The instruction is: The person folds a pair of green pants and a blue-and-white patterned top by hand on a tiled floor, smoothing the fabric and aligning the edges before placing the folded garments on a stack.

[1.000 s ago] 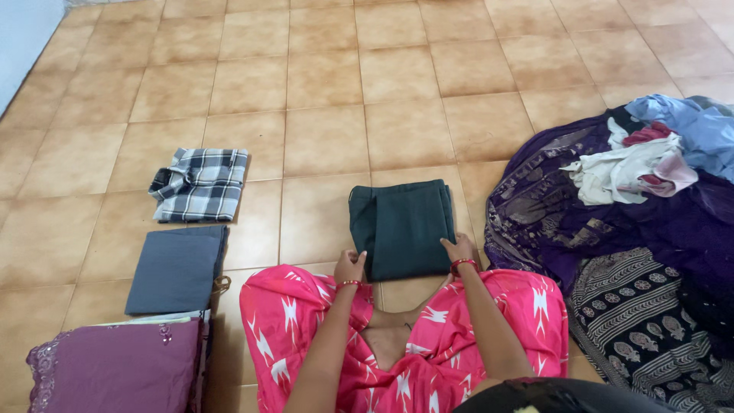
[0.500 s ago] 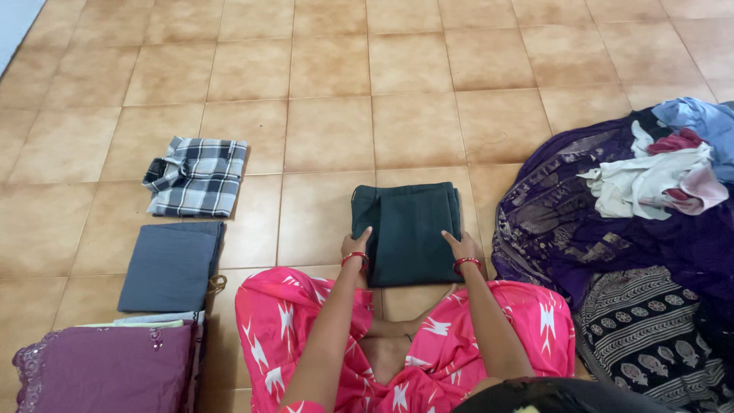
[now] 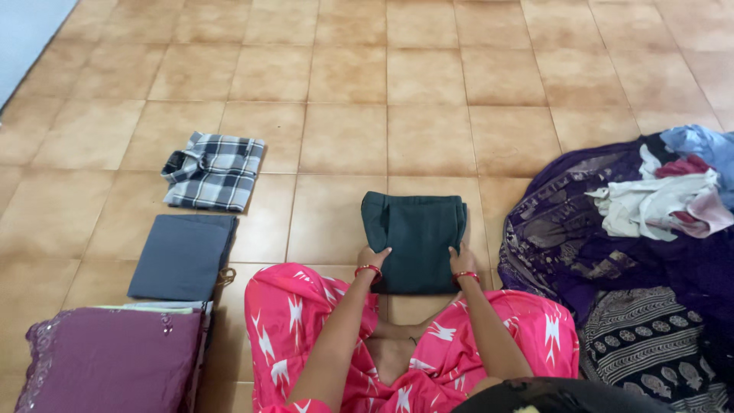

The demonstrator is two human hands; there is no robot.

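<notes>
Dark green folded garment (image 3: 417, 239) is lying flat on the floor (image 3: 344, 138); left hand (image 3: 372, 258) and right hand (image 3: 462, 260) are pinching its near corners, squaring the fold.

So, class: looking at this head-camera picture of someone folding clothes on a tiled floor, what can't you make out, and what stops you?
- Fingertips of the left hand and right hand: possibly tucked under the dark green folded garment.
- Maroon folded cloth: cut off by the bottom-left edge.
- Patterned black fabric: cut off at the right and bottom edges.
- Items in the unfolded pile: tangled, cannot be counted.
</notes>
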